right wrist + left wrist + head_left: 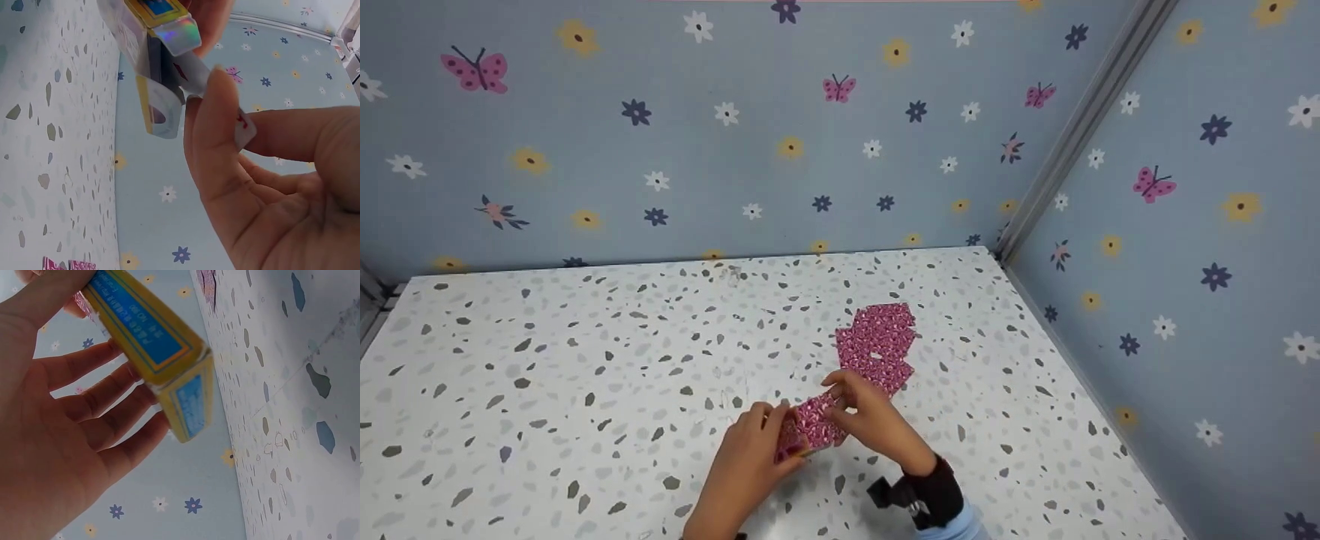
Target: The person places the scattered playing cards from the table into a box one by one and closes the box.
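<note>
Between the two hands, lifted just off the bench (585,360), sits a small card box (810,427): pink patterned backs toward the head camera, yellow-and-blue printed carton (163,343) in the left wrist view.

Left hand (742,465): grip closed around the carton, fingers (107,410) curled under its long side, thumb on top. Carton end points away from the palm.

Right hand (870,420): grip pinched together on a card or flap (242,126) at the carton's open end; thumb and forefinger (216,129) meet on the thin edge. Which of the two it is, cannot tell. Shiny foil tuck flap (177,34) sticks out just above that pinch.

Beyond the right grip, well apart from it, a spread of pink patterned cards (879,345) lies flat on the bench.

Handling judgement: light thing, thin cardboard, crushes if squeezed on the broad faces. Cards inside look glossy, likely to slide out of the open end if tipped. Best hold is across the narrow long sides near the middle, open end kept level or up. Single cards take a fingertip pinch at a corner.
</note>
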Demonstrator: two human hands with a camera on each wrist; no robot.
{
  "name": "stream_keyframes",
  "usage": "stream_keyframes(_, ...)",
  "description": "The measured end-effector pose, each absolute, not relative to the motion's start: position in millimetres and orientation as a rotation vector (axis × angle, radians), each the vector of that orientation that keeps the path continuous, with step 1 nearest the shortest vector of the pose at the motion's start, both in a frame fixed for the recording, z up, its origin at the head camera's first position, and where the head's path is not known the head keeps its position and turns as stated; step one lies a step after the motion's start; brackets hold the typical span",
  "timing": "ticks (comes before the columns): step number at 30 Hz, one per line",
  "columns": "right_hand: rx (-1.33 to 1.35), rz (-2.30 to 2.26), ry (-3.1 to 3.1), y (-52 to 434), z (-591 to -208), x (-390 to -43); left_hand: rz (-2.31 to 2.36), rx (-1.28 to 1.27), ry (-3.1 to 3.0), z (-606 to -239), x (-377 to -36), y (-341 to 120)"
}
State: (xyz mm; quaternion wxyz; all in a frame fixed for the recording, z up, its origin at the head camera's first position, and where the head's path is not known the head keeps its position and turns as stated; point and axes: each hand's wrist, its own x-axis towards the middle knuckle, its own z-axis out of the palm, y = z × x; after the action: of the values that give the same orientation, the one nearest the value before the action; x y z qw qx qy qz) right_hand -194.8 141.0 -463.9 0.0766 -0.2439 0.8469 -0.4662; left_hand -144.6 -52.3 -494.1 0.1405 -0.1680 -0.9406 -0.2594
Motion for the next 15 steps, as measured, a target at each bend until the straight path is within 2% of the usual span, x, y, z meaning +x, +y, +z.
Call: stream_keyframes(15,-0.787,-1.274,2.566,127.4,-470.1,-189.1,-0.762,-0.490,-2.752,-495.3,-145.5,-55.2)
